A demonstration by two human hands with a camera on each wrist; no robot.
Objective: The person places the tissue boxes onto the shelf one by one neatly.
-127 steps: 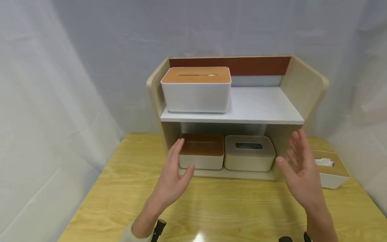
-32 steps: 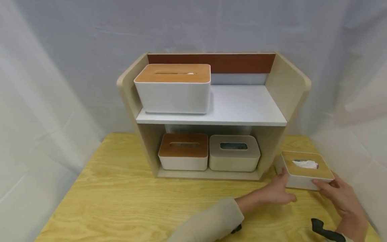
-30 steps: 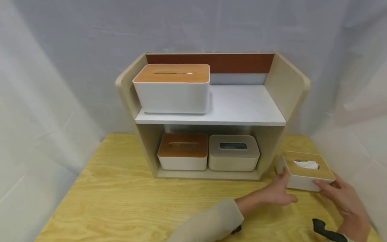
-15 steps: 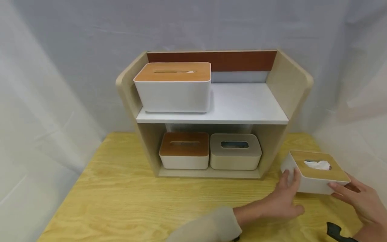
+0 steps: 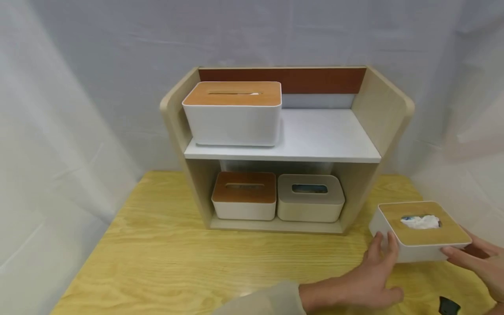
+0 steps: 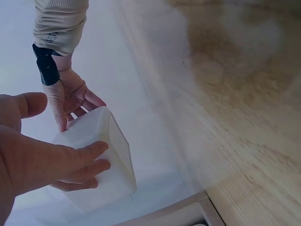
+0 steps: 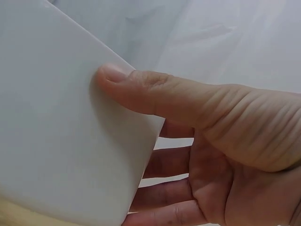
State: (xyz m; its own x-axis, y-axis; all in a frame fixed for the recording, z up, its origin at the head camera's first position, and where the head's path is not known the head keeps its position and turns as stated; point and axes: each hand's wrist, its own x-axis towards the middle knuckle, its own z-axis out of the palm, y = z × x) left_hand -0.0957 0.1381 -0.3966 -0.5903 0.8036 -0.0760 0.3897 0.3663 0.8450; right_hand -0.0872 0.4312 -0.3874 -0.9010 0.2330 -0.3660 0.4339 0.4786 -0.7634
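A white tissue box [image 5: 433, 237] with a light wooden lid and a tissue showing in its slot is beyond the shelf's right side in the head view. My right hand [image 5: 482, 262] grips its right corner, thumb on the front wall and fingers round the side, as the right wrist view shows closely. Against the box's left wall lie the extended fingers of my left hand [image 5: 366, 280]. The thumb of that hand stands away from the box. In the left wrist view both hands flank the white box [image 6: 115, 172], which is tilted in that view.
A two-level shelf [image 5: 330, 153] stands on the wooden table [image 5: 165, 262]. Its upper level bears a tall white tissue box [image 5: 232, 124] at the left. Below are a brown-lidded box [image 5: 246, 210] and a beige box [image 5: 311, 212]. White curtains [image 5: 78, 109] surround the table.
Both hands went from raised before the shelf to the tissue box at the right. Over the last second the box has moved rightward and nearer to me with them.
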